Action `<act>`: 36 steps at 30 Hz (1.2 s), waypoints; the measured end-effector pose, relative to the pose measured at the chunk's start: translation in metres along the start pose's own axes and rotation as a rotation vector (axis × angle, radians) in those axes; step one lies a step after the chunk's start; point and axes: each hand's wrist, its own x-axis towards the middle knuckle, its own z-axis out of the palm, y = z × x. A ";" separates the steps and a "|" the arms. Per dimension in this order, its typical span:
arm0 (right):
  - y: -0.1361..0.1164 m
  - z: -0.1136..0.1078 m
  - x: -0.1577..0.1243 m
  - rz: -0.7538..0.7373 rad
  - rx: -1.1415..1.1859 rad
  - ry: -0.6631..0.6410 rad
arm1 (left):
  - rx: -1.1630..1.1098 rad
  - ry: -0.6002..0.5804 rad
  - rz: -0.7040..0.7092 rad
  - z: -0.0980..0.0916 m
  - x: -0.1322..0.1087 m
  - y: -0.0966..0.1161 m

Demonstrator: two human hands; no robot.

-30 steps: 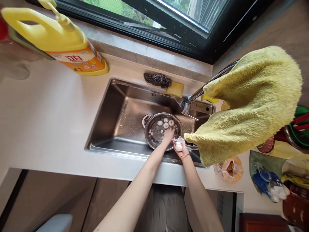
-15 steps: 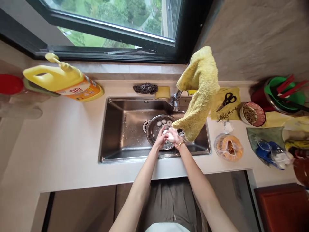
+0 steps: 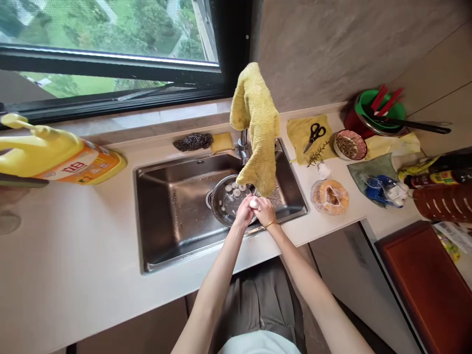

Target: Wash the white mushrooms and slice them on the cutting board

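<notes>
Both of my hands meet over the near rim of a steel bowl [image 3: 221, 192] that stands in the sink [image 3: 165, 206]. My left hand [image 3: 244, 214] and my right hand [image 3: 264, 211] are closed together round a small white round thing [image 3: 254, 202]. A thin bracelet circles my right wrist. Several white round pieces float in the water inside the bowl. A yellow towel [image 3: 256, 123] hangs over the tap just above my hands.
A yellow detergent jug [image 3: 55, 157] lies at the left. A steel scourer [image 3: 193, 141] and sponge [image 3: 222, 142] sit behind the sink. Right of the sink are scissors [image 3: 313, 135] on a yellow cloth, a small dish [image 3: 348, 145], a bagged food [image 3: 330, 196] and a green basket [image 3: 381, 105].
My left hand has left the water in the bowl and joined my right hand on the white piece. The view swung upward and to the right.
</notes>
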 end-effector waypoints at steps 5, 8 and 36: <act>-0.004 -0.003 0.010 0.091 -0.022 0.071 | 0.017 0.058 -0.006 0.000 0.002 0.011; -0.008 -0.005 0.015 0.030 -0.115 0.021 | -0.004 0.053 -0.030 0.000 0.003 0.017; 0.000 -0.010 0.014 -0.082 -0.160 -0.024 | 0.237 -0.261 0.071 0.011 -0.011 0.027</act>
